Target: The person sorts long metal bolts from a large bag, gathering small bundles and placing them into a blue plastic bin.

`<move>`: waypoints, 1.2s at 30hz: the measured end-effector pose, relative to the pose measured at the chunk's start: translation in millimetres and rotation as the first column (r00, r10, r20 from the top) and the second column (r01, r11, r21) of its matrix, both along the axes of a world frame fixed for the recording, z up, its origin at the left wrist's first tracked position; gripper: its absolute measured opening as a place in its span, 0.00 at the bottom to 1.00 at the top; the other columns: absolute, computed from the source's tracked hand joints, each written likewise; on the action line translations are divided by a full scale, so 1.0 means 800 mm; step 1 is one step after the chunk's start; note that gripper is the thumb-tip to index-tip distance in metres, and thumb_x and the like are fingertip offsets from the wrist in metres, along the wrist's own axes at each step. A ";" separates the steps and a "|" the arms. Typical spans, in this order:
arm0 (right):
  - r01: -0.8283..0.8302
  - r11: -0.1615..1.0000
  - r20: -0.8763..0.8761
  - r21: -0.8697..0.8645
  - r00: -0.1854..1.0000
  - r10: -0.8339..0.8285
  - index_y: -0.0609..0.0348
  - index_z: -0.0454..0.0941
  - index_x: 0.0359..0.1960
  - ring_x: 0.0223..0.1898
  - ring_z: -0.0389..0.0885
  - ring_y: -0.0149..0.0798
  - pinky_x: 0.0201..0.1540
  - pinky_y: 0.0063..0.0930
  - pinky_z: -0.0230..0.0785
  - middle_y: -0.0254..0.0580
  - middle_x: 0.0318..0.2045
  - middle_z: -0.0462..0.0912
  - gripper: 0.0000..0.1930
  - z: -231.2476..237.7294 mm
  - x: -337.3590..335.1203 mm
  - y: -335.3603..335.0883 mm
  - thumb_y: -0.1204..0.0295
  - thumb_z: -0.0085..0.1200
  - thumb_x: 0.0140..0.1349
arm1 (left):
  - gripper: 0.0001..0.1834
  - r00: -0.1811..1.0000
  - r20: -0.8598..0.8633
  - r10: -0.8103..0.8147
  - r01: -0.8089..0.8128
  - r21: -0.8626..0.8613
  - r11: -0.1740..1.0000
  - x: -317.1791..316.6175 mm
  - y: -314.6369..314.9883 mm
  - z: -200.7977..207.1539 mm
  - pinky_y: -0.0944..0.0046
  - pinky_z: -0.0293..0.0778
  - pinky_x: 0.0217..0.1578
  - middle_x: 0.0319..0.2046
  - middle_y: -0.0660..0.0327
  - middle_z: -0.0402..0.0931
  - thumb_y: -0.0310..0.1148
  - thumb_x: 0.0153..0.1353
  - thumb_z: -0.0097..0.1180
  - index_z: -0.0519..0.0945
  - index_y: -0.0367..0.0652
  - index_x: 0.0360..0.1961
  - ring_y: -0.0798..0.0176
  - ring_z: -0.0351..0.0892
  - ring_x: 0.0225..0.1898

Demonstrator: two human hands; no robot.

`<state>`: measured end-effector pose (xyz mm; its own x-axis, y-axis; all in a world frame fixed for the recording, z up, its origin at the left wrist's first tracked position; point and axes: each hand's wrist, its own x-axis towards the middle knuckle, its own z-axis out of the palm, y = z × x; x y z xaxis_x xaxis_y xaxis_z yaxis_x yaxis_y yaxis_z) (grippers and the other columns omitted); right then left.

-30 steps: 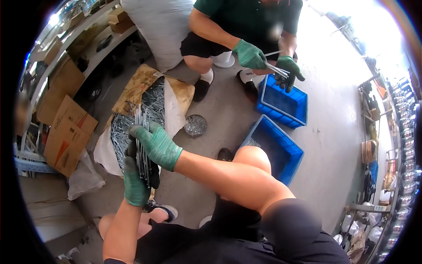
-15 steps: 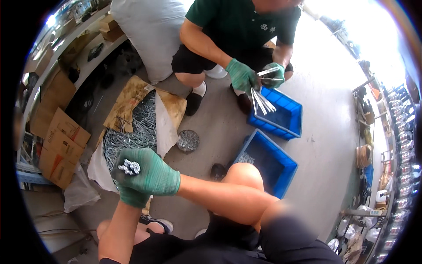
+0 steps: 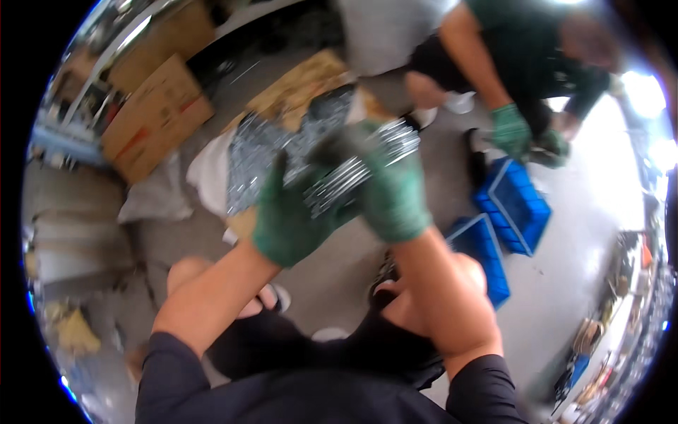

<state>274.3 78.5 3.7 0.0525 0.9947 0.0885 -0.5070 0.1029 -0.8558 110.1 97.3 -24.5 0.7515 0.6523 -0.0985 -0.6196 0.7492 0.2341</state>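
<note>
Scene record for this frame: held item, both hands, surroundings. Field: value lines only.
held: bundle of thin metal rods
right hand: green-gloved, wrapped around the bundle
left hand: green-gloved, by the bundle's near end; grip too blurred to tell
behind hands: open sack with loose rods
right side: two blue bins
co-worker: crouched, upper right

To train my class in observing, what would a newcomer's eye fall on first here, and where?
Probably the shiny bundle of metal rods at the picture's centre, gripped by the gloved right hand, with the left hand at its lower end. Next, just beyond and to the left, an open sack of grey metal pieces. Off to the right, two blue crates near a crouching co-worker.
</note>
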 end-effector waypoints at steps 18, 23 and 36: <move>-0.045 0.997 0.169 -0.065 0.984 0.056 0.64 0.79 0.42 0.40 0.83 0.31 0.45 0.26 0.77 0.41 0.39 0.86 0.08 0.054 -0.031 -0.032 0.72 0.61 0.66 | 0.37 0.973 -0.182 0.143 -0.128 0.087 0.988 -0.005 -0.031 0.014 0.46 0.67 0.65 0.64 0.58 0.73 0.66 0.69 0.44 0.71 0.51 0.68 0.55 0.72 0.64; -0.030 1.000 0.090 -0.006 0.995 0.031 0.65 0.77 0.41 0.41 0.85 0.35 0.48 0.29 0.78 0.44 0.40 0.86 0.10 0.055 -0.035 -0.027 0.72 0.62 0.64 | 0.38 0.996 -0.076 0.049 -0.046 0.038 0.998 -0.014 -0.040 0.027 0.41 0.61 0.68 0.63 0.57 0.73 0.67 0.70 0.40 0.71 0.50 0.68 0.54 0.71 0.64; -0.084 0.990 -0.141 0.109 0.985 0.099 0.60 0.71 0.35 0.25 0.76 0.33 0.31 0.32 0.75 0.37 0.23 0.74 0.12 0.027 -0.058 -0.035 0.66 0.59 0.68 | 0.39 0.997 -0.073 0.022 -0.016 0.075 0.997 -0.036 -0.041 0.013 0.37 0.66 0.66 0.54 0.58 0.76 0.69 0.71 0.37 0.73 0.43 0.60 0.58 0.74 0.61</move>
<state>227.9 50.8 25.4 -0.0182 0.9819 0.1883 -0.6370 0.1338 -0.7591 81.2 64.5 -14.4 0.7313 0.6741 -0.1041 -0.6126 0.7162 0.3344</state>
